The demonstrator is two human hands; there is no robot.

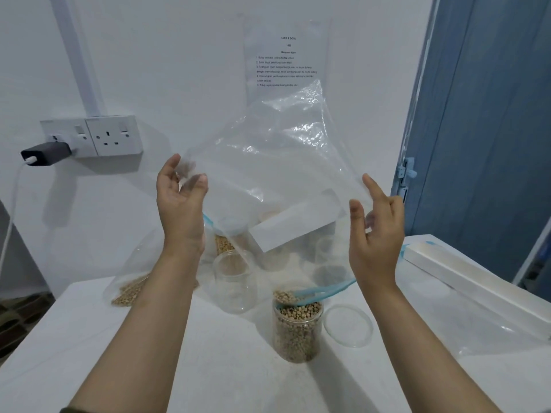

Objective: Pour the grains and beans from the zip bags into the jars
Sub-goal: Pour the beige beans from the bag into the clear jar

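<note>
A large clear zip bag (274, 162) hangs upside down and looks empty, its blue zip mouth (316, 292) resting on a jar (297, 326) brimful of brown beans. My left hand (182, 198) pinches the bag's left edge between thumb and fingers. My right hand (377, 222) pinches its right edge, the index finger sticking up. An empty clear jar (235, 283) stands just behind the full one. Another jar with yellowish grain (224, 244) shows through the bag. At the left lies a second bag with beans (131, 289).
A round clear lid (348, 324) lies right of the full jar on the white table (89, 338). A long white box (477, 281) and flat plastic lie at the right. Wall sockets with a charger (44, 153) sit at the left, a blue door (483, 114) at the right.
</note>
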